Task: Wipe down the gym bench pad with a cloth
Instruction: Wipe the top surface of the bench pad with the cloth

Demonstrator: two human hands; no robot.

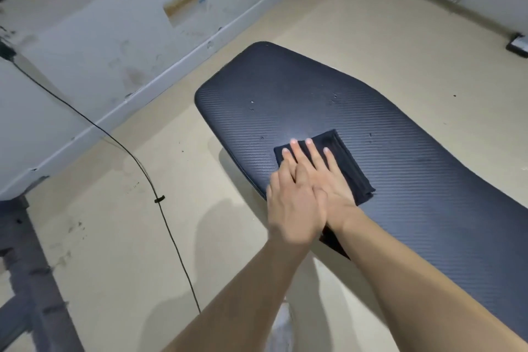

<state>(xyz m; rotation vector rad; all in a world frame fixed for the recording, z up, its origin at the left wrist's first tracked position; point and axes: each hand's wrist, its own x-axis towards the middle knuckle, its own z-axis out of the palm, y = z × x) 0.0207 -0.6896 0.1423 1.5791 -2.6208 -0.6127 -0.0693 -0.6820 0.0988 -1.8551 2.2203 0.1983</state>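
Head view: left hand (293,206) and right hand (333,183) overlap, fingers straight, pressing flat on the folded dark cloth (353,163), gripping nothing. Cloth lies on the textured pad surface (285,86), near its left edge. Looks soft and light, likely bunches; press palm mid-cloth.

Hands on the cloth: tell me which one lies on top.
The left hand; it overlaps the right hand, which lies flat on the dark cloth.
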